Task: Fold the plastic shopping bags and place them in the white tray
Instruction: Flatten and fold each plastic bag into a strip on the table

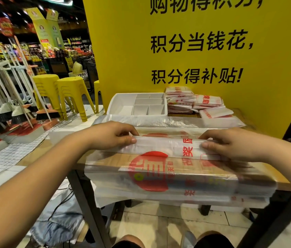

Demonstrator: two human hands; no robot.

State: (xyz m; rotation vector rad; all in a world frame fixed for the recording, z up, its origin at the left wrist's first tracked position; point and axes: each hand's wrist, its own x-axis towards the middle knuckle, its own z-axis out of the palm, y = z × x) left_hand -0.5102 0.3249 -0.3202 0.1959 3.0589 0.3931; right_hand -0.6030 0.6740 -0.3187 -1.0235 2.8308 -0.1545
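Supermarket floor, with yellow stools [73, 93] and brooms [48, 115] seen far left; a small wooden table [81, 161] is set against a yellow board [275, 68]. Head view: a plastic bag [166, 146], doubled into a long narrow band, is held across the middle of the table on top of a pile of flat bags [177, 178]. Its left end is pinched by the left hand [112, 135] and its right end by the right hand [230, 145], thumbs on the near face, fingers curled over the far edge. The film is judged very light, limp and slippery, likely to spring open unless each crease is pressed flat; the ends of the fold are judged the best hold. The white tray [121, 102], divided into compartments, is seen far behind with no bags in it; folded bags [180, 101] are stacked just to its right. On the board, black characters are read: 积分当钱花, and 积分得补贴!; the top line is cut off. On the bag, red print with 奖 is made out, beside a red disc logo whose character cannot be read surely.
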